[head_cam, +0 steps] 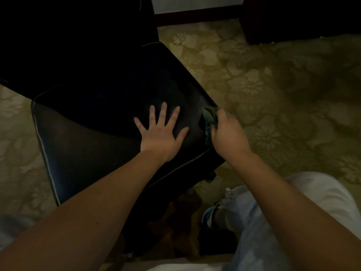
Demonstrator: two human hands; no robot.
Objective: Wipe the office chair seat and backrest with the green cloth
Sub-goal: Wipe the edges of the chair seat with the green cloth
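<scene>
Patterned carpet (17, 137) shows at the left edge, and the black seat (84, 149) stands on it, turned so that one corner points toward the person. A pale line of stitching runs along the seat's left and near edges. Behind it the backrest (78, 45) rises into shadow; it is probably the same black material, but it is too dark to tell.

The left hand (161, 132) lies flat on the middle of the seat, palm down, with its fingers straight and spread and holding nothing. Just to its right, at the seat's right edge, the cloth (209, 116) is bunched against the cushion. The right hand (228, 132) grips it with curled fingers, and green folds stick out above and below the knuckles.

Below the right forearm is a pale trouser leg (254, 216). A dark piece of furniture (293, 18) stands far right at the top.
</scene>
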